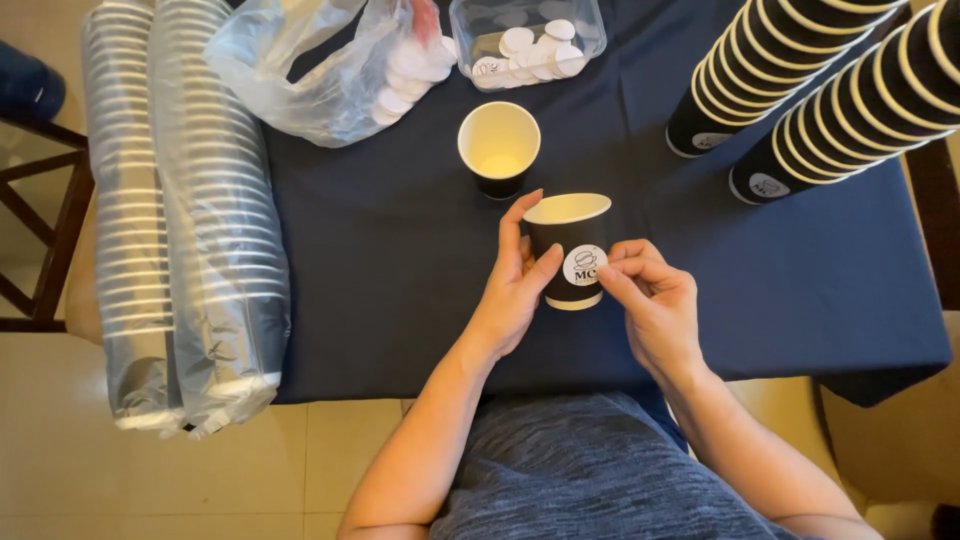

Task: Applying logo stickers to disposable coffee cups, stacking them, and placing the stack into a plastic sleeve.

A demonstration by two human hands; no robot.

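Grey shirt (590, 470) at bottom of frame, forearms running up from it to a table with a dark blue cloth (400, 280). Left hand (515, 290) wraps the side of a black paper cup (570, 250), thumb on the front, fingers behind. Right hand (650, 300) has fingertips pinched at the edge of a round white sticker (585, 265) on the cup's front; hand mostly closed. Cup is upright, cream inside, held just above the cloth near the table's middle.

Just behind it: second cup (498, 148), upright, standing on the cloth, apart from the held one. Further back: clear tub (527, 40) of round white stickers, and a crumpled plastic bag (320, 70) with more. Left edge: two long sleeves of stacked cups in plastic wrap (185, 220), lying flat. Top right: two leaning stacks of black cups (830, 80), stickers showing.
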